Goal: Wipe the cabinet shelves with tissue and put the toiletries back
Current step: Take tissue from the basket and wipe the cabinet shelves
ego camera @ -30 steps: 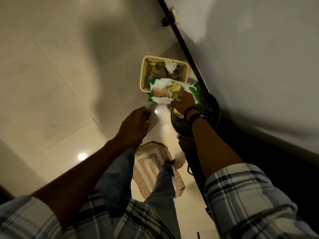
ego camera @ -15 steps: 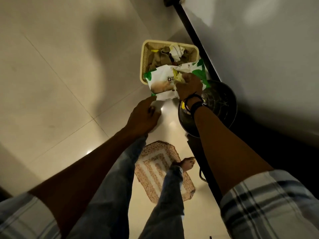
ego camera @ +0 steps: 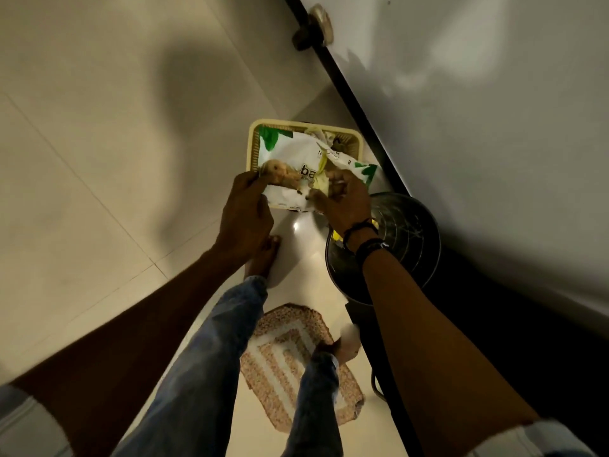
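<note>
A white and green pack of wipes (ego camera: 296,156) is held in the air over the floor, above a cream plastic basket (ego camera: 357,143). My left hand (ego camera: 245,216) grips the pack's left end. My right hand (ego camera: 346,202) pinches the yellowish flap near the pack's middle. Cloth-like items in the basket are mostly hidden by the pack.
A black round bin (ego camera: 408,239) stands just right of my right wrist. A white cabinet door (ego camera: 494,127) with a dark edge and a round knob (ego camera: 316,26) fills the right side. A woven mat (ego camera: 293,357) lies under my feet on pale floor tiles.
My left hand rose from below the pack and took hold of its left end. The pack moved left, over the basket, and both hands now hold it.
</note>
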A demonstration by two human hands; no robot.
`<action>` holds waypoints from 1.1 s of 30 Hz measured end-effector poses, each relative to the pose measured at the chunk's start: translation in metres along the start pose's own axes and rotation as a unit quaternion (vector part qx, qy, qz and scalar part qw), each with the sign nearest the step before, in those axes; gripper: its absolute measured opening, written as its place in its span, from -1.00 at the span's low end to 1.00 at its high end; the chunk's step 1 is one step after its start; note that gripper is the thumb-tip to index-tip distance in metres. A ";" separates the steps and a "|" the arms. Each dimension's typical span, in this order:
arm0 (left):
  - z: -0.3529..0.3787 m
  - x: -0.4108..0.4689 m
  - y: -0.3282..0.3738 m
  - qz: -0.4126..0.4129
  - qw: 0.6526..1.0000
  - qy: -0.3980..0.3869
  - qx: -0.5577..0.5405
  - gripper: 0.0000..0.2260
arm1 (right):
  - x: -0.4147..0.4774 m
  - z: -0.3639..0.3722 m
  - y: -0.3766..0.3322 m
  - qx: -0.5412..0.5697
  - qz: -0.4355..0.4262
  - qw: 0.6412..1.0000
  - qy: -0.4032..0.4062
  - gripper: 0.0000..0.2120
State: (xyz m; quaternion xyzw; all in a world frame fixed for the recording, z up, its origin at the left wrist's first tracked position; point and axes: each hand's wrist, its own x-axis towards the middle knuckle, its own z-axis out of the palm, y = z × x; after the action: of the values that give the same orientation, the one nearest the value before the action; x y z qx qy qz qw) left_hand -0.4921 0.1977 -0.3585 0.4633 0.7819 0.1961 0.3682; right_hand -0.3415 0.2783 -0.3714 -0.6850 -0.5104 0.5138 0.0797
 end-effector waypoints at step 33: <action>-0.065 -0.032 0.073 0.076 0.987 -0.145 0.001 -0.64 | -0.134 -0.065 -0.073 0.403 0.183 0.895 0.047 -0.77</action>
State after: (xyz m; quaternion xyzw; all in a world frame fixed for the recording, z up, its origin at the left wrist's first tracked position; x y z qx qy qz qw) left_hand -0.4898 0.2078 -0.2562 0.5449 0.6830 0.1537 0.4615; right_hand -0.3288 0.2347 -0.2116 -0.6986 -0.1208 0.6483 0.2777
